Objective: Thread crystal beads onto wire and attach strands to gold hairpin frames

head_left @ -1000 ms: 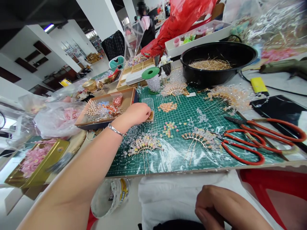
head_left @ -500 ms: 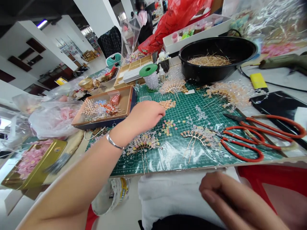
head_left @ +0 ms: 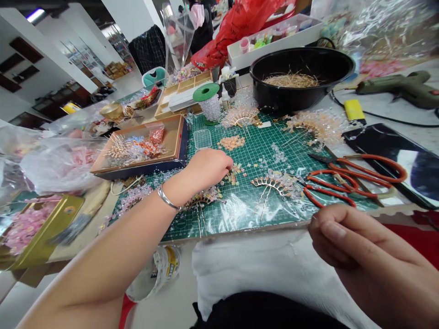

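My left hand (head_left: 211, 167), with a silver bangle on the wrist, reaches over the green cutting mat (head_left: 236, 214). Its fingers point down and bunch together at a small pile of yellow and pink beads (head_left: 237, 176); their tips are partly hidden. Under that forearm lies a beaded hair comb (head_left: 206, 197), partly covered. My right hand (head_left: 346, 242) is held in front of the table edge, thumb pressed against the fingers, and what it pinches is too small to make out. Another hair comb (head_left: 279, 185) rests near the mat's front, and peach beads (head_left: 232, 142) lie farther back.
Red-handled pliers and scissors (head_left: 346, 179) lie on the right, near a black tray (head_left: 384, 137). A black basin (head_left: 302, 96) holds golden wires. At left stand an open box (head_left: 181, 141) of beadwork and a gold tin (head_left: 68, 214). A green spool (head_left: 206, 92) stands behind.
My left hand has come slightly nearer, down to the multicoloured beads. My right hand has risen toward the table edge, its thumb and fingers now in plain sight. The view has shifted a little.
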`<state>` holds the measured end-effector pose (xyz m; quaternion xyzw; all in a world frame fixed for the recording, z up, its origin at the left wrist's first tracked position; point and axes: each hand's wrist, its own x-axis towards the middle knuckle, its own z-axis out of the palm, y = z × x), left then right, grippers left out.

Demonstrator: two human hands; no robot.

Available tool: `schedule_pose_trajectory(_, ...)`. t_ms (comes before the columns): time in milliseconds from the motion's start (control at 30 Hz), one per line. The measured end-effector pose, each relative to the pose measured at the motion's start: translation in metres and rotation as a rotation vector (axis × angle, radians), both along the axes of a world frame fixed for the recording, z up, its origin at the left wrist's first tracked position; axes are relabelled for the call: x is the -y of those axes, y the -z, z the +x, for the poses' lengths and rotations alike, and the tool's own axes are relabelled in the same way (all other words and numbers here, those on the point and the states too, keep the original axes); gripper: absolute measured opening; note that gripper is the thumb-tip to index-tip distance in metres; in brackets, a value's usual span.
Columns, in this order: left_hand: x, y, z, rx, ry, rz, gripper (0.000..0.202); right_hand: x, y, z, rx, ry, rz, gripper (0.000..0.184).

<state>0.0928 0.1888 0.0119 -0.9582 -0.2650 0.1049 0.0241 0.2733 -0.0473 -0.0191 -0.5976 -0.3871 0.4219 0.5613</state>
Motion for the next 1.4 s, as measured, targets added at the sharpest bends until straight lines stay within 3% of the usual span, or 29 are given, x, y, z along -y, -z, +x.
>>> schedule_pose_trajectory(100,0.001,0.004,0.002,0.009,-0.016,-0.015,0.024,-0.001,-0.009,0.001,-0.319,-0.013,-0.037,0.028)
schedule_pose_trajectory(267,-0.007,0.003,0.005,0.007,-0.051,-0.097,0.014,0.006,-0.018,0.003,-0.42,0.042,-0.03,0.027)
schedule_pose_trajectory(367,-0.007,-0.013,0.0,0.049,-0.095,-0.085,0.012,0.012,-0.019,0.001,-0.409,0.038,-0.027,0.027)
schedule_pose_trajectory(467,0.016,-0.036,-0.01,0.419,-0.238,-0.127,0.01,0.018,-0.019,-0.004,-0.371,0.05,-0.008,0.028)
schedule_pose_trajectory(533,0.049,-0.047,-0.017,0.852,-0.322,-0.392,0.008,0.024,-0.02,-0.01,-0.335,0.05,-0.003,0.029)
schedule_pose_trajectory(600,0.093,-0.046,-0.022,1.12,-0.382,-0.769,0.007,0.03,-0.023,-0.017,-0.232,0.017,0.0,0.028)
schedule_pose_trajectory(667,0.137,-0.034,-0.023,1.281,-0.514,-1.176,0.012,0.036,-0.026,-0.026,0.004,-0.046,0.055,0.025)
schedule_pose_trajectory(733,0.171,-0.017,-0.024,1.396,-0.73,-1.546,0.018,0.04,-0.03,-0.035,0.284,-0.114,0.166,0.022)
schedule_pose_trajectory(833,0.199,-0.001,-0.027,1.507,-0.924,-1.838,0.023,0.044,-0.033,-0.048,0.492,-0.186,0.31,0.021)
schedule_pose_trajectory(1067,0.213,-0.012,-0.039,1.569,-0.891,-1.933,0.021,0.051,-0.033,-0.059,0.621,-0.291,0.366,0.021)
schedule_pose_trajectory(1400,0.218,-0.009,-0.041,1.55,-0.778,-1.926,0.023,0.048,-0.038,-0.065,0.584,-0.245,0.382,0.021)
